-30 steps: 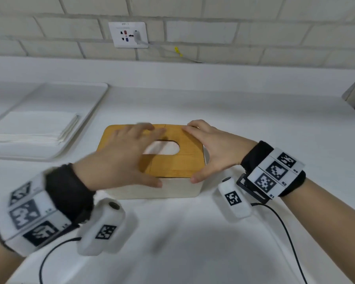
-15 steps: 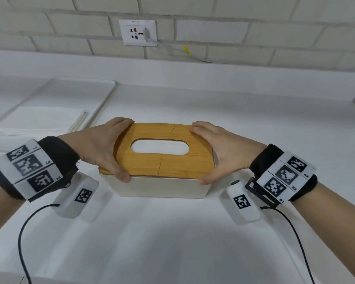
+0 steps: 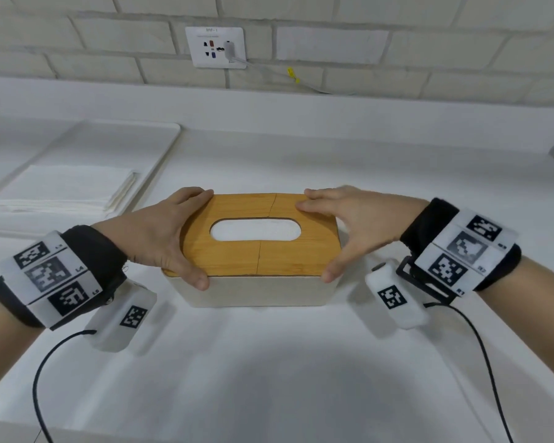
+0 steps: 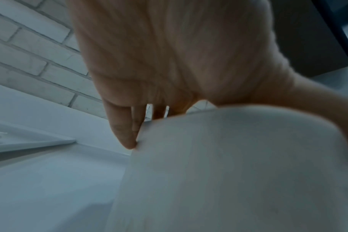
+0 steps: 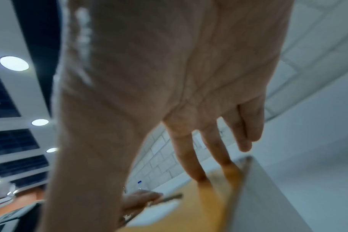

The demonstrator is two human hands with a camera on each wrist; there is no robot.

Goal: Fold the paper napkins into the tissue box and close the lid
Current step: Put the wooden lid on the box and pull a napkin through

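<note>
Both hands seating the wooden lid on the tissue box.

Left to right: napkin stack [image 3: 61, 190] on a tray [image 3: 160, 139]; left hand [image 3: 160, 238] curled over the lid's left end, thumb at the front edge; wooden lid [image 3: 259, 241] on the tissue box [image 3: 256, 290] at counter centre; right hand [image 3: 346, 225] likewise clasping the right end. Closing step, apparently; next, even downward pressure, then release.

One tissue box [image 3: 256, 290], one wooden lid [image 3: 256, 238], one napkin stack [image 3: 64, 190], one tray [image 3: 109, 135], two hands, one wall socket [image 3: 216, 47].
</note>
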